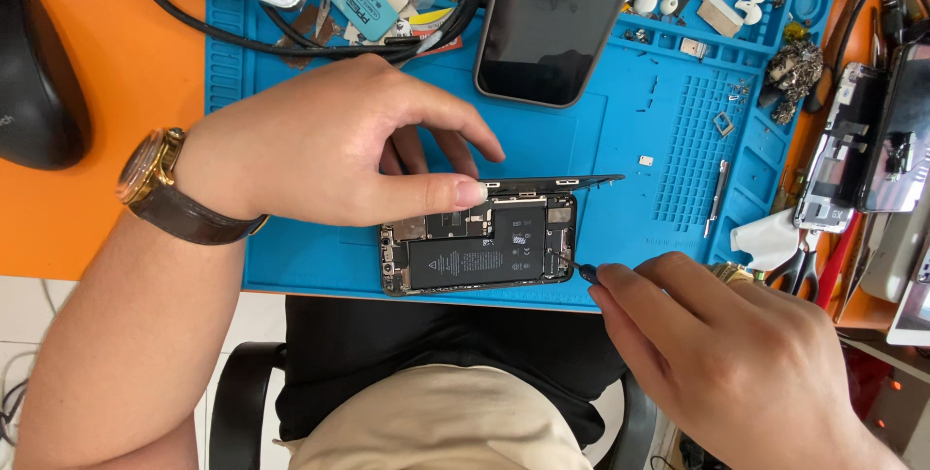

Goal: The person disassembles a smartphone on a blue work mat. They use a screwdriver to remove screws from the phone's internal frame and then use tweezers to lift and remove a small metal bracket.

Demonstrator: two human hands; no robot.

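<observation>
An orange table (97, 208) carries a blue silicone work mat (639, 111), the landmark for everything else. Left of the mat, on bare table, lies a black computer mouse (37, 73). At the mat's far edge a dark-screened phone (557, 19) lies face up, and to its left a bundle of black cables (291, 39) crosses the mat's corner. Beyond the mat's right edge, a loose heap of phone parts and tools (862, 150) crowds the table.

At the mat's near edge, about its middle, sits the opened phone (480, 247), its battery and boards showing. Its lifted screen panel (557, 182) stands on edge along the phone's far side.

The left hand (329, 145), a gold watch with a brown strap (160, 184) on its wrist, reaches over the mat's centre; its thumb and fingers are closed on the screen panel's upper edge, propping it up. The right hand (736, 354) comes in over the mat's near right corner, fingers pinched around a thin screwdriver (581, 268) whose tip meets the opened phone's right end.
</observation>
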